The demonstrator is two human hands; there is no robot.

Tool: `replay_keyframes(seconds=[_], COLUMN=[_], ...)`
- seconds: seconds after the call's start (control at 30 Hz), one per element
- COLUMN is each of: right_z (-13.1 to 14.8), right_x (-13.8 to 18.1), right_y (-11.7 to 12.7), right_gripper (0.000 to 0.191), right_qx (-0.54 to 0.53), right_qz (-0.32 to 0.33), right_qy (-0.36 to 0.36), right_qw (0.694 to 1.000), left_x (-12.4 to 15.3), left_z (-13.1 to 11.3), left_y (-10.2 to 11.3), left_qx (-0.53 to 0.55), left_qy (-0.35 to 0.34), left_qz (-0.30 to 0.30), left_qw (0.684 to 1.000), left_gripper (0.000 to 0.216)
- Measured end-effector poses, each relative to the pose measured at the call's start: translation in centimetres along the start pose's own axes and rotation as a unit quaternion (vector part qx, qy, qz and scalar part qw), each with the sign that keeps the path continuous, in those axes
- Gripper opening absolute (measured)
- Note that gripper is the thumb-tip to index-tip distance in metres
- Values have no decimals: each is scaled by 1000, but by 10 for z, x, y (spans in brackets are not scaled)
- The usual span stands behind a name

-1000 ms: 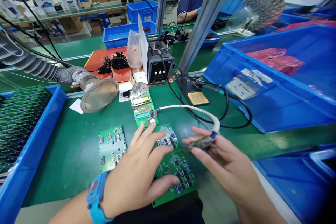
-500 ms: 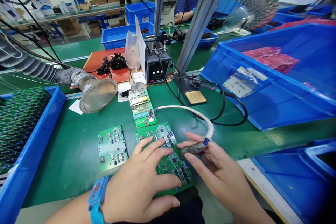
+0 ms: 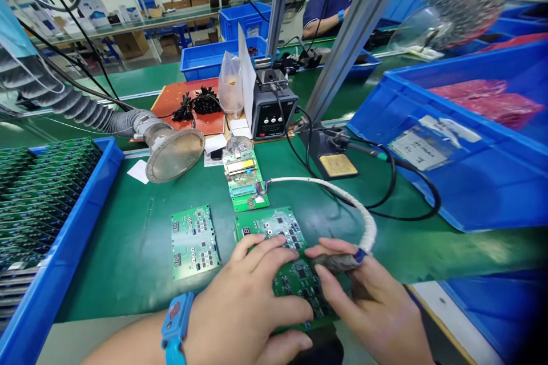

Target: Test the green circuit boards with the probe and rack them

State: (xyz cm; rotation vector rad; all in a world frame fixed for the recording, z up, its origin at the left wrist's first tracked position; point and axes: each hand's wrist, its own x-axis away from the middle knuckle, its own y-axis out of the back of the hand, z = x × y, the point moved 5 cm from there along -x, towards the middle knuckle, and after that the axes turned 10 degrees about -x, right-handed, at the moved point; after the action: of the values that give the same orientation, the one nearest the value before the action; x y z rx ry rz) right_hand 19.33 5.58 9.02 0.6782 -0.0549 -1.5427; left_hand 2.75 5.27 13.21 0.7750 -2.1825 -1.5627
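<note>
My right hand (image 3: 377,302) grips the dark taped end (image 3: 338,263) of a white-sleeved cable (image 3: 338,189) between thumb and fingers, its tip at the right edge of a green circuit board (image 3: 274,222). Whether the tip touches the board cannot be told. My left hand (image 3: 252,296), wearing a blue wrist strap (image 3: 176,319), rests with fingers spread over that board and hides part of it. The cable runs to a small green board with a lit display (image 3: 246,179). Another circuit board panel (image 3: 195,242) lies flat to the left.
At left stands a blue bin (image 3: 92,205) packed with boards; at right, a blue bin (image 3: 454,182) holds pink bags. A fume hose nozzle (image 3: 175,154), soldering station (image 3: 274,111) and iron stand (image 3: 338,165) sit behind. A co-worker (image 3: 321,8) is across the bench.
The whole view has shifted, so things appear farther right. A blue light now shows on the small display board. Both hands stay at the circuit board, the right still gripping the cable end.
</note>
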Motion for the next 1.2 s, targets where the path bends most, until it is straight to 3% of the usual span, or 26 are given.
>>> replay_keyframes(seconds=[0.33,0.57,0.9,1.2], right_z=[3,2,0,1], right_x=[-1,-1,-1,-2], right_y=[2,2,2,1], right_gripper=[35,35,35,34], right_qx=[-43,-66,-100,-87], right_qz=[38,27,19,22], right_qy=[-13,-27,-35,-34], right_qw=[998,997,994,995], left_x=[6,5,7,4], left_z=[4,4,2,4], left_y=[-4,-7,-9,-7], left_qx=[19,12,13,14], left_qy=[26,45,50,61], left_qz=[-39,-22,-58,-14], left_qw=[999,999,997,998], left_gripper=[30,27,29,40])
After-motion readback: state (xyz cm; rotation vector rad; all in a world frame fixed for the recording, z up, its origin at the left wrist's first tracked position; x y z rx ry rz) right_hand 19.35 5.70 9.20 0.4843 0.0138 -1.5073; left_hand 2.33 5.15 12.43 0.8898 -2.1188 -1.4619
